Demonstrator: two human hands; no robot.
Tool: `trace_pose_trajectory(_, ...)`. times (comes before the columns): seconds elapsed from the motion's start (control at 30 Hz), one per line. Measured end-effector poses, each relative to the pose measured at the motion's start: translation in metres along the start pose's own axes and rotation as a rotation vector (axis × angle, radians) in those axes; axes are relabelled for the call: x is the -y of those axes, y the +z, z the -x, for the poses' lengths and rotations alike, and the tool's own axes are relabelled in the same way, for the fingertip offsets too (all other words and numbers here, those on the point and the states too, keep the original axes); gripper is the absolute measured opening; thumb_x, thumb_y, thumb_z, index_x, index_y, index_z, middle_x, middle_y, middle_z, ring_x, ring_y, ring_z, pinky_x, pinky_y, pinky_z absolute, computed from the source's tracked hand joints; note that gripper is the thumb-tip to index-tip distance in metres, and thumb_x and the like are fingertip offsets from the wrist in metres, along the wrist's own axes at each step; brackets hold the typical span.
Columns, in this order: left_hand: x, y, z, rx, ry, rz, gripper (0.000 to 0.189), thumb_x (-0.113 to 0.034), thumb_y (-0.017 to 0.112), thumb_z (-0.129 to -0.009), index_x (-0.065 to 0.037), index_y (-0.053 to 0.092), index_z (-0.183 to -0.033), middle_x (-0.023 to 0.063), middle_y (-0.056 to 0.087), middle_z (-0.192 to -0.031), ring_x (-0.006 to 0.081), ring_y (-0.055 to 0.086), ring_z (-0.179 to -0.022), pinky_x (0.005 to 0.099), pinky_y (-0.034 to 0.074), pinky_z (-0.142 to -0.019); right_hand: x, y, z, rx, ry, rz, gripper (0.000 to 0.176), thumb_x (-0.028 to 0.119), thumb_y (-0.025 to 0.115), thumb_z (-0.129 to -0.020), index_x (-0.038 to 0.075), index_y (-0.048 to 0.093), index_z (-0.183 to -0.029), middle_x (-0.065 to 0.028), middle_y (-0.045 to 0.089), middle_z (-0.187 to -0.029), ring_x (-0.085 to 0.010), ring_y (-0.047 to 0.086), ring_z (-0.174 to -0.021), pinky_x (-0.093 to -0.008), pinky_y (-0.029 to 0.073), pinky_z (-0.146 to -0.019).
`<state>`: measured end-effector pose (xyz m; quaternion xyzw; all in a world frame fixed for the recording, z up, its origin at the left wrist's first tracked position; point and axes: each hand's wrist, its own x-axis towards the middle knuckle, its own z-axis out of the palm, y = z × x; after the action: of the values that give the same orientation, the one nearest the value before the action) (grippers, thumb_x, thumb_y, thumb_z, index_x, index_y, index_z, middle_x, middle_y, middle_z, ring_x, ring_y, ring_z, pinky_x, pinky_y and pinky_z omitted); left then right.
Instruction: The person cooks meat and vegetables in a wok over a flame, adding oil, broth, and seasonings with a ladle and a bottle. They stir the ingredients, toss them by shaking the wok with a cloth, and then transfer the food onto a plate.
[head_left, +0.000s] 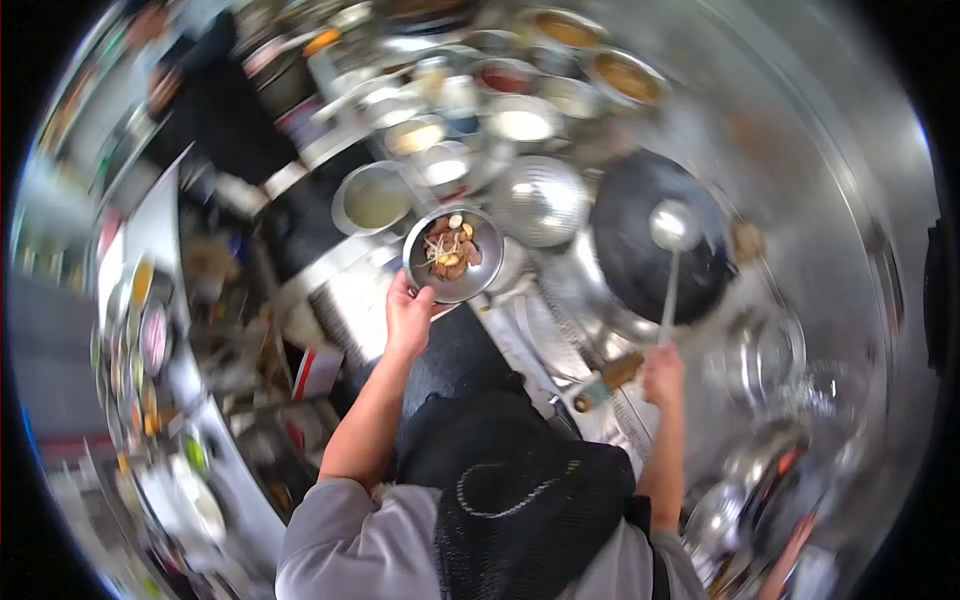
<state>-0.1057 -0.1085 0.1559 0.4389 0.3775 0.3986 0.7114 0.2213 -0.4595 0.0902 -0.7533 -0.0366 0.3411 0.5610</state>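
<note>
My left hand (408,318) grips the near rim of a metal bowl (487,272), thumb on top. Brown pieces (452,256), pale yellow slices and thin shreds lie in the bowl. On the right, my right hand (662,374) is closed round the handle of a ladle (673,226), whose round head is over the dark wok (630,240). The wok's wooden handle (625,369) points toward me, just left of my right hand. A perforated metal strainer (541,201) sits between the bowl and the wok.
Containers of sauces and seasonings (508,76) crowd the back. A pot of pale liquid (375,198) stands behind the bowl. At the upper left is another person (215,100) in dark clothing. A counter with dishes (185,385) runs along the left; metal bowls (718,508) are at the lower right.
</note>
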Motion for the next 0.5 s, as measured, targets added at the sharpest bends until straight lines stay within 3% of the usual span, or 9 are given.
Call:
trace_pose_trajectory(0.03, 0.013, 0.043, -0.019, 0.062, 0.059, -0.057, 0.026, 0.006, 0.050, -0.086, -0.002, 0.060, -0.109, 0.0065, 0.067, -0.101, 0.0163, 0.067, -0.080, 0.0282, 0.058, -0.066, 0.006, 0.018, 0.009, -0.212, -0.180, 0.416, 0.048, 0.012, 0.058, -0.094, 0.005, 0.049, -0.140, -0.0098, 0.064, -0.073, -0.0203, 0.060, -0.055, -0.0354, 0.049, -0.052)
trace_pose_trajectory(0.07, 0.051, 0.069, -0.050, 0.097, 0.211, -0.323, 0.018, 0.006, 0.055, -0.080, -0.002, 0.061, -0.095, 0.0051, 0.061, -0.086, 0.0203, 0.061, -0.077, 0.0310, 0.051, -0.067, -0.002, 0.009, 0.015, -0.322, -0.227, 0.509, 0.052, 0.010, 0.058, -0.092, 0.005, 0.046, -0.142, -0.0149, 0.064, -0.072, -0.0269, 0.062, -0.058, -0.0400, 0.050, -0.056)
trace_pose_trajectory(0.1, 0.039, 0.116, -0.055, 0.096, 0.516, -0.703, 0.015, 0.005, 0.059, -0.073, 0.000, 0.058, -0.088, 0.0088, 0.054, -0.082, 0.0260, 0.055, -0.078, 0.0362, 0.046, -0.069, -0.009, 0.001, 0.017, -0.412, -0.269, 0.609, 0.057, 0.008, 0.058, -0.090, 0.005, 0.044, -0.145, -0.0200, 0.064, -0.071, -0.0335, 0.064, -0.061, -0.0445, 0.051, -0.061)
trace_pose_trajectory(0.13, 0.044, 0.160, -0.065, 0.121, 0.724, -0.639, 0.019, 0.006, 0.060, -0.070, 0.001, 0.057, -0.088, 0.0148, 0.054, -0.091, 0.0307, 0.055, -0.082, 0.0384, 0.047, -0.072, 0.005, -0.007, 0.039, -0.384, -0.210, 0.571, 0.062, 0.002, 0.058, -0.085, 0.007, 0.044, -0.146, -0.0276, 0.065, -0.083, -0.0434, 0.066, -0.076, -0.0484, 0.051, -0.070)
trace_pose_trajectory(0.2, 0.055, 0.224, -0.084, 0.291, 0.791, -0.710, 0.023, 0.008, 0.061, -0.069, 0.000, 0.056, -0.090, 0.0172, 0.054, -0.105, 0.0356, 0.059, -0.087, 0.0403, 0.050, -0.075, -0.023, -0.042, 0.056, -0.449, -0.436, 0.718, 0.068, 0.000, 0.058, -0.083, 0.013, 0.044, -0.148, -0.0272, 0.065, -0.094, -0.0425, 0.066, -0.085, -0.0500, 0.052, -0.074)
trace_pose_trajectory(0.27, 0.071, 0.275, -0.105, 0.359, 0.898, -0.753, 0.024, 0.010, 0.062, -0.069, -0.001, 0.055, -0.089, 0.0184, 0.055, -0.113, 0.0396, 0.060, -0.092, 0.0450, 0.051, -0.076, -0.019, -0.072, 0.090, -0.410, -0.280, 0.863, 0.071, -0.001, 0.058, -0.082, 0.021, 0.044, -0.148, -0.0246, 0.065, -0.104, -0.0420, 0.066, -0.089, -0.0519, 0.053, -0.077)
trace_pose_trajectory(0.3, 0.073, 0.292, -0.115, 0.404, 1.022, -0.797, 0.027, 0.010, 0.062, -0.066, -0.002, 0.055, -0.089, 0.0182, 0.054, -0.115, 0.0394, 0.062, -0.095, 0.0448, 0.052, -0.076, -0.006, -0.080, 0.108, -0.417, -0.243, 0.979, 0.071, -0.001, 0.058, -0.083, 0.025, 0.044, -0.148, -0.0216, 0.065, -0.102, -0.0418, 0.066, -0.085, -0.0524, 0.053, -0.076)
trace_pose_trajectory(0.33, 0.074, 0.306, -0.120, 0.429, 1.020, -0.825, 0.026, 0.010, 0.062, -0.066, -0.001, 0.055, -0.088, 0.0182, 0.054, -0.116, 0.0391, 0.062, -0.096, 0.0445, 0.053, -0.076, 0.007, -0.087, 0.124, -0.421, -0.204, 1.096, 0.072, 0.000, 0.059, -0.083, 0.030, 0.045, -0.147, -0.0185, 0.065, -0.101, -0.0416, 0.066, -0.081, -0.0528, 0.054, -0.075)
trace_pose_trajectory(0.5, 0.063, 0.347, -0.132, 0.423, 1.145, -0.804, 0.027, 0.009, 0.064, -0.065, -0.003, 0.057, -0.087, 0.0179, 0.054, -0.114, 0.0378, 0.062, -0.095, 0.0446, 0.054, -0.078, 0.041, -0.111, 0.168, -0.452, -0.089, 1.300, 0.068, 0.003, 0.058, -0.085, 0.033, 0.047, -0.145, -0.0139, 0.064, -0.095, -0.0403, 0.066, -0.074, -0.0520, 0.055, -0.069)
